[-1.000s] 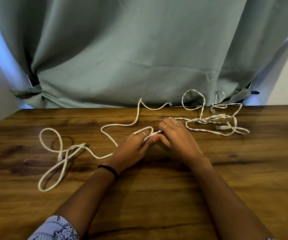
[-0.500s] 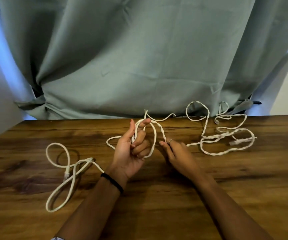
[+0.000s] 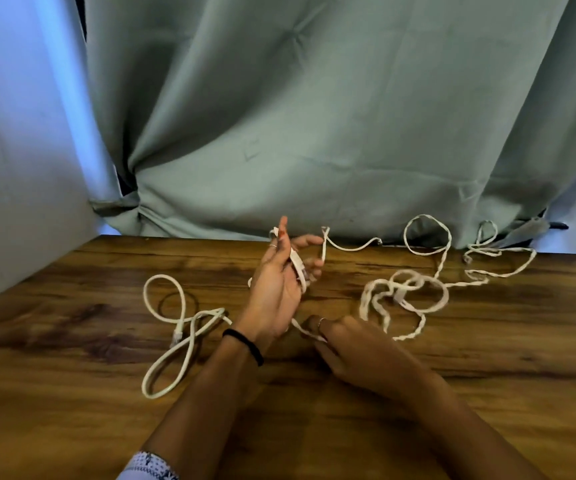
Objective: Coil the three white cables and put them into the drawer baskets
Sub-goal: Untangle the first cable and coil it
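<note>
My left hand (image 3: 278, 289) is raised above the wooden table (image 3: 72, 393), palm turned right, with a white cable (image 3: 298, 268) looped over its fingers. My right hand (image 3: 352, 351) lies lower and nearer, pinching the same cable where it runs down from the left hand. The far end of this cable (image 3: 352, 247) trails along the table's back edge. A smooth white cable (image 3: 182, 327) lies in loose loops to the left. A twisted white cable (image 3: 414, 296) sprawls in tangled loops to the right. No drawer or basket is in view.
A grey-green curtain (image 3: 314, 133) hangs right behind the table's far edge. A pale wall (image 3: 9, 168) borders the table on the left. Bare wood fills the near part of the table.
My left hand has lifted higher with the cable wound on its fingers. My right hand has drawn back toward me, pulling the cable down. The twisted cable's loops have shifted closer.
</note>
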